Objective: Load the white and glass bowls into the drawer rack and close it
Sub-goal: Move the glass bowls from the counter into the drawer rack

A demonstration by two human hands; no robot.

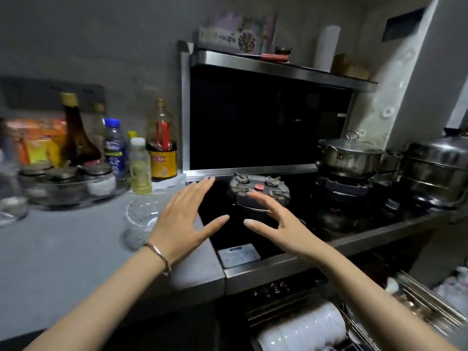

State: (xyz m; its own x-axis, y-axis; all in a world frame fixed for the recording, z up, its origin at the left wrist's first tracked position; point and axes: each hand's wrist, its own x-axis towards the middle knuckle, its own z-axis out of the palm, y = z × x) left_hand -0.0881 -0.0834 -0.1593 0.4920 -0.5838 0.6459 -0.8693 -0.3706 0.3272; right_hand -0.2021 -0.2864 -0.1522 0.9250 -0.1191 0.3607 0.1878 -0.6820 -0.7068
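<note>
A clear glass bowl [143,211] sits on the grey counter just left of my left hand [183,219]. That hand is held flat above the counter's edge with fingers spread, holding nothing. My right hand [274,222] hovers over the black cooktop, fingers apart and empty. Below, at the bottom of the view, the pulled-out wire drawer rack [428,304] holds a row of stacked white bowls [306,328] standing on edge.
Bottles [162,143] and spice jars [97,177] crowd the counter's back left. A gas burner [259,190] lies under my right hand. Steel pots [350,154] and a steamer [436,168] stand at the right. A black-fronted range hood [266,115] rises behind.
</note>
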